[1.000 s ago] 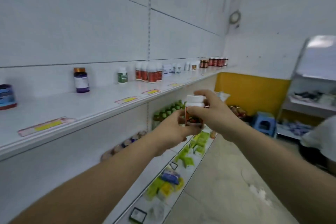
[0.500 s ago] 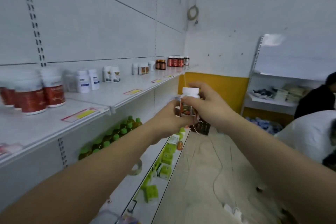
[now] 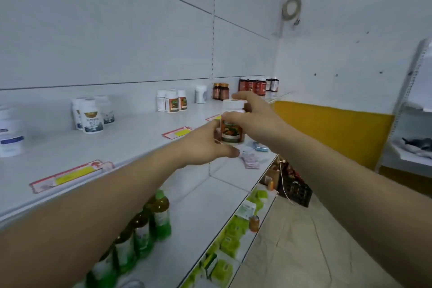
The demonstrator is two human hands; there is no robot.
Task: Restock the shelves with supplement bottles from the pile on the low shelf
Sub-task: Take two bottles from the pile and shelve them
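Note:
Both hands hold one white-capped supplement bottle [image 3: 232, 127] with an orange and green label, upright in the air just off the front edge of the upper white shelf [image 3: 131, 140]. My left hand [image 3: 205, 145] grips its lower body from the left. My right hand [image 3: 254, 117] curls round its cap and upper part from the right. Three matching white bottles [image 3: 172, 101] stand at the back of that shelf, left of the held one. The bottle's underside is hidden by my fingers.
More white bottles [image 3: 90, 114] stand further left, dark brown jars [image 3: 221, 91] and red-labelled jars [image 3: 252, 86] further along. Green-capped drink bottles [image 3: 149, 224] fill the shelf below. Green packets [image 3: 230, 241] lie on the lowest shelf. A dark crate [image 3: 295, 190] sits on the floor.
The view has moved along the aisle toward the far corner and the shelf bottles have shifted left. Both hands carry the same bottle, now closer to the upper shelf's edge.

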